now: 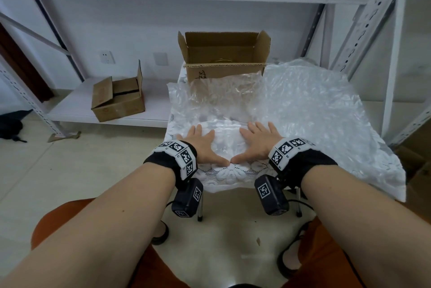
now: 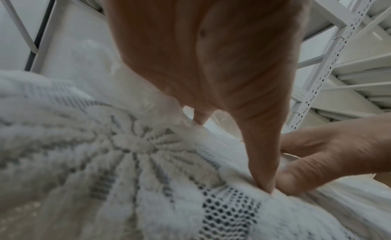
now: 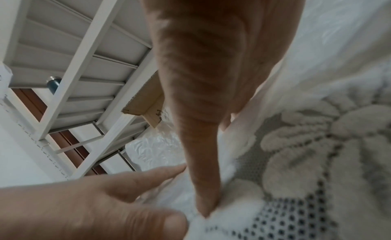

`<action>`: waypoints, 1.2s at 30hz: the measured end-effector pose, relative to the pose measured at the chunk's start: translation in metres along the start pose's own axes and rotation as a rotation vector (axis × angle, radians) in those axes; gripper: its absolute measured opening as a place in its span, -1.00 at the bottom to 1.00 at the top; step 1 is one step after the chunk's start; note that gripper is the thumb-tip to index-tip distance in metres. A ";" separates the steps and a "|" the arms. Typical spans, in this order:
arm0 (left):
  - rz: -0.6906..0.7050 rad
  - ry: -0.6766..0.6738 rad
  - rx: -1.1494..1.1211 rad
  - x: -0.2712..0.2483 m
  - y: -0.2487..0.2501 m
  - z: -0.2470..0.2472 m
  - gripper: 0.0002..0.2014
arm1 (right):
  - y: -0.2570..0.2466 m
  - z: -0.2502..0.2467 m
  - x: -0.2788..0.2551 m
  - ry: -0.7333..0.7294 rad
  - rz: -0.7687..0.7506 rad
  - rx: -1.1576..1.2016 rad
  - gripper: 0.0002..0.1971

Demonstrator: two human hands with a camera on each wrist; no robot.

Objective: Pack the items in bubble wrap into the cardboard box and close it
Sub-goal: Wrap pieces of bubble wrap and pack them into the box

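An open brown cardboard box (image 1: 224, 70) stands at the far side of a small table, its flaps up; its corner (image 3: 148, 108) shows in the right wrist view. In front of it lies a bundle wrapped in clear bubble wrap (image 1: 225, 138); what is inside is hidden. My left hand (image 1: 203, 145) and right hand (image 1: 258, 142) lie flat on the bundle, fingers spread and straight, thumbs nearly touching at its near edge. The left thumb (image 2: 262, 156) and right thumb (image 3: 203, 176) press down at the lace cloth.
A white lace cloth (image 1: 233, 174) covers the table. More bubble wrap (image 1: 314, 110) spreads over the table's right side and hangs off. A second cardboard box (image 1: 117, 100) sits on a low white shelf at left. White metal racking (image 1: 363, 31) stands behind and right.
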State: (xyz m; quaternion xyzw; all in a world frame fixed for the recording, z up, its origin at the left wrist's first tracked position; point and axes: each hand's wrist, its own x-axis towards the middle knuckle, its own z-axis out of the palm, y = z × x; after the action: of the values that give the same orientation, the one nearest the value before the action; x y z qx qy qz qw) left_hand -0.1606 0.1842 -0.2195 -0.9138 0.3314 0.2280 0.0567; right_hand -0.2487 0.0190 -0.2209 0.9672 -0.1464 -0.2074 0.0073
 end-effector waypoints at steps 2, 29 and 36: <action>-0.014 0.006 0.008 -0.001 -0.001 -0.002 0.18 | 0.002 -0.006 -0.002 -0.031 0.016 0.011 0.13; -0.171 0.389 -1.138 -0.008 -0.059 -0.019 -0.82 | 0.033 -0.034 -0.013 0.358 0.264 0.761 -0.83; -0.280 0.665 -1.069 0.001 -0.050 -0.019 -0.85 | 0.033 -0.040 -0.014 0.632 0.409 1.170 -0.92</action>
State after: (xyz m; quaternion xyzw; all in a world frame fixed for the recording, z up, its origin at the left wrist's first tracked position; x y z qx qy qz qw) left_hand -0.1216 0.2177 -0.2056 -0.8724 0.0497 0.0566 -0.4829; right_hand -0.2542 -0.0104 -0.1764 0.7792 -0.4041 0.2027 -0.4341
